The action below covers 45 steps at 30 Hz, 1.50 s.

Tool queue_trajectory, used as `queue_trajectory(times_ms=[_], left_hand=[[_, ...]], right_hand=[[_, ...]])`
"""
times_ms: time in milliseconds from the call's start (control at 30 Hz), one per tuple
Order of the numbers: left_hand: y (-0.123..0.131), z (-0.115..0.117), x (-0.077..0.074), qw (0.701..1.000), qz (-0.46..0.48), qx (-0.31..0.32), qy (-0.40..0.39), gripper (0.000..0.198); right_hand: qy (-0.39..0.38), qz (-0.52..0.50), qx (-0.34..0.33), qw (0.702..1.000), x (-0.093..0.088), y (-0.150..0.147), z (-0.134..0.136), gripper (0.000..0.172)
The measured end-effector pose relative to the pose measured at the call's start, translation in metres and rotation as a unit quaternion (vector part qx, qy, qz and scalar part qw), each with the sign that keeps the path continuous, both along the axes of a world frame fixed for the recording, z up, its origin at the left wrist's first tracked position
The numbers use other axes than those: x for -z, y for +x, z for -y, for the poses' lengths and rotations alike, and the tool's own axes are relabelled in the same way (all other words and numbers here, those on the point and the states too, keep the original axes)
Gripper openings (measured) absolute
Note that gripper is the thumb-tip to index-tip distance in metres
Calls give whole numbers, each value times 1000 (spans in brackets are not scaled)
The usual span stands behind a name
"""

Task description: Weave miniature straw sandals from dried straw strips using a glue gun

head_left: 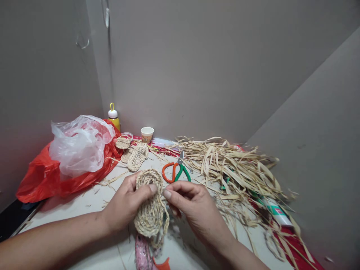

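Observation:
My left hand point(126, 204) grips a small woven straw sole point(149, 210), thumb pressed on its upper face, fingers behind it. My right hand point(194, 206) pinches the sole's right edge with thumb and forefinger, where a thin straw strand hangs down. The sole is held above the white table point(84, 210), tilted towards me. A pink object point(142, 255) and an orange bit point(161, 264) lie just below it.
Scissors with one orange and one green handle point(176, 171) lie just beyond my hands. A heap of dry straw strips point(233, 168) fills the right. Finished woven soles point(136, 155), a paper cup point(147, 134), a yellow bottle point(114, 116), and clear and red plastic bags point(75, 150) lie at the back left.

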<state>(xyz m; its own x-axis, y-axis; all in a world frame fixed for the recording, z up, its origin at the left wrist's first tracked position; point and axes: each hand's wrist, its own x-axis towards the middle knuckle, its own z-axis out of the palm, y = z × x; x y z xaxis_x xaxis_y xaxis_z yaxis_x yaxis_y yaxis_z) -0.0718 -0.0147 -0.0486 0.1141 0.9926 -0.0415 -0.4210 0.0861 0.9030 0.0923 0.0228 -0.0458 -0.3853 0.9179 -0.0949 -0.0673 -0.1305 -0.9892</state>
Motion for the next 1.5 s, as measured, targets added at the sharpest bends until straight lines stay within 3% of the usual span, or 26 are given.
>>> queue_trajectory(times_ms=[300,600,1233,1300,1433,1500], left_hand=[[-1,-1,-13,998,-57,36,14,4],[-2,-1,-11,996,-68,56,20,7],[3,6,-17,993,-120,-4,1,15],[2,2,-14,993,-118,-3,2,15],[-1,-8,-13,997,-57,27,-33,10],[-3,-12,-14,999,-35,3,-38,9]], right_hand=[[-9,-7,-27,1000,1,3,0,28],[-19,-25,-28,999,-4,4,3,22],[51,9,59,997,-11,-9,22,12],[52,9,49,997,-11,-9,18,15],[20,3,-59,998,-12,1,2,24],[40,2,-36,999,-11,7,-7,29]])
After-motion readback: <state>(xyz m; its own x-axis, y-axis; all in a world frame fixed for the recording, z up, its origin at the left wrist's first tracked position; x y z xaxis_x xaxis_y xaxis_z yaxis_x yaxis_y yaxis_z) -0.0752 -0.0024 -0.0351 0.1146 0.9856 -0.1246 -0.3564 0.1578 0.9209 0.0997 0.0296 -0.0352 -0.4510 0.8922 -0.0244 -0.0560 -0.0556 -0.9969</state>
